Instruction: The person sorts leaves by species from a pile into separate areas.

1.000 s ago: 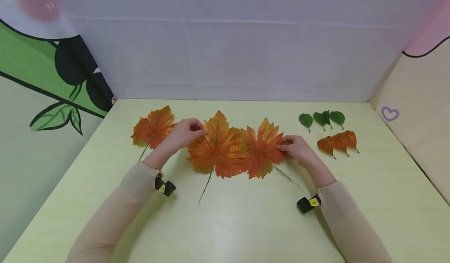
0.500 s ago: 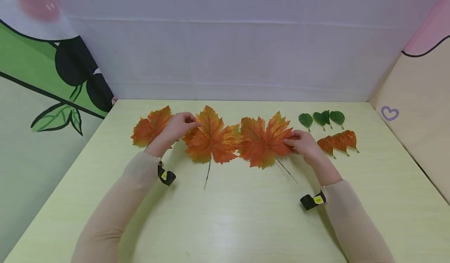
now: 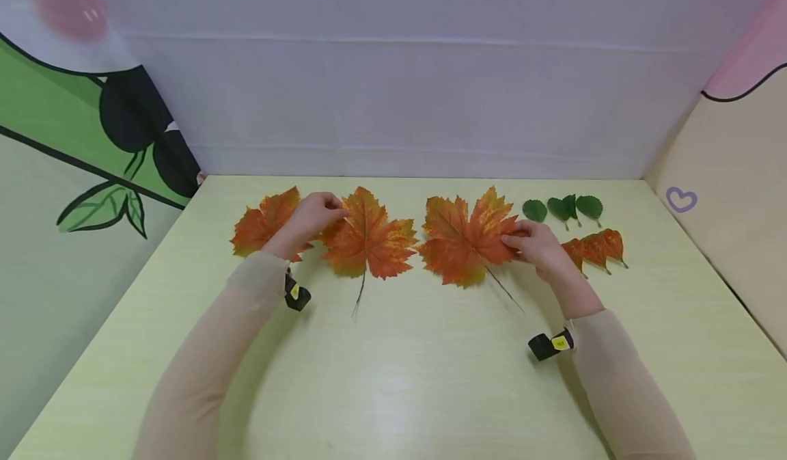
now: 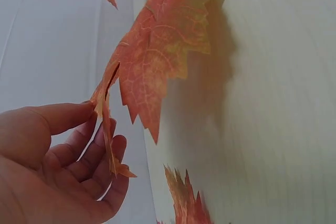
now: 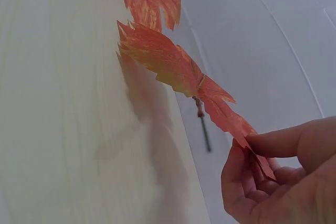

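Observation:
My left hand (image 3: 313,215) pinches the left edge of an orange-yellow artificial maple leaf (image 3: 371,238), its thin stem pointing toward me. In the left wrist view the thumb and fingertips grip one lobe of that maple leaf (image 4: 152,51), which is lifted with its shadow on the table. Across from it, my right hand (image 3: 533,245) pinches the right lobe of a second maple leaf (image 3: 461,241), whose stem slants down to the right. The right wrist view has this second leaf (image 5: 163,59) tilted above the table, thumb on one side. A third maple leaf (image 3: 264,224) lies partly behind my left hand.
Several small green leaves (image 3: 589,207) lie in a row at the back right of the pale table (image 3: 381,378). Nearer sit small orange-red leaves (image 3: 595,248), partly overlapped by my right hand. A white cloth wall (image 3: 393,104) rises along the back edge.
The two held maple leaves have moved apart and toward the back of the table; they overlapped before, and now a narrow gap shows between them. Both hands keep their pinch.

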Demonstrator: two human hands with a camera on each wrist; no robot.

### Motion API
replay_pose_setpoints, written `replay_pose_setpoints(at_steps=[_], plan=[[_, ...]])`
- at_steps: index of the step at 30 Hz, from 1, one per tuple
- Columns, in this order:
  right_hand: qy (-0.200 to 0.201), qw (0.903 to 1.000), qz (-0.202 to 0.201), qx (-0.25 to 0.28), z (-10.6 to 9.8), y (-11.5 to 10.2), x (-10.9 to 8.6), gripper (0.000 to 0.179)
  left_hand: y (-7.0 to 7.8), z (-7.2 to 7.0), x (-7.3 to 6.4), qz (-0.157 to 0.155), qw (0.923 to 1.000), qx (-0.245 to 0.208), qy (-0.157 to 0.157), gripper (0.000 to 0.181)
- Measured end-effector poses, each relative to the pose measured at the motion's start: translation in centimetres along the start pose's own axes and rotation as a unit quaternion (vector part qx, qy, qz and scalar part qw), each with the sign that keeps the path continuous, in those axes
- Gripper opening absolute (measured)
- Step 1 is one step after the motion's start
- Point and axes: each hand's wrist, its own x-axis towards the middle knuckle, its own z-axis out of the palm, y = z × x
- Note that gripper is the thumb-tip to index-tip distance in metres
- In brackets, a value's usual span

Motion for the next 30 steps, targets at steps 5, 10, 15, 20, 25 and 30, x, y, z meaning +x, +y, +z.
replay_pose_setpoints(at_steps=[5, 10, 15, 20, 25, 30], plan=[[0.01, 0.9999, -0.004, 0.002, 0.0, -0.4, 0.4, 0.028, -0.8, 0.4, 1.4, -0.004, 0.9993, 0.037, 0.005, 0.025], [0.021, 0.9997, -0.008, 0.007, -0.1, -0.6, 1.0, 0.031, -1.1, 1.0, 2.4, -0.01, 0.9984, 0.055, 0.012, 0.025], [0.038, 0.9992, -0.002, 0.009, 0.0, -0.8, 1.5, 0.033, -1.3, 1.6, 3.1, -0.005, 0.9967, 0.076, 0.028, 0.023], [0.061, 0.9978, 0.011, 0.023, 0.2, -1.0, 2.2, 0.037, -1.8, 2.0, 3.5, -0.011, 0.9966, 0.074, 0.034, 0.022], [0.091, 0.9947, 0.026, 0.04, 0.0, -1.0, 2.8, 0.041, -1.8, 2.1, 3.6, -0.015, 0.9975, 0.058, 0.037, 0.022], [0.122, 0.99, 0.041, 0.057, -0.1, -0.6, 3.4, 0.047, -1.7, 1.8, 3.3, -0.012, 0.9976, 0.051, 0.044, 0.023]])
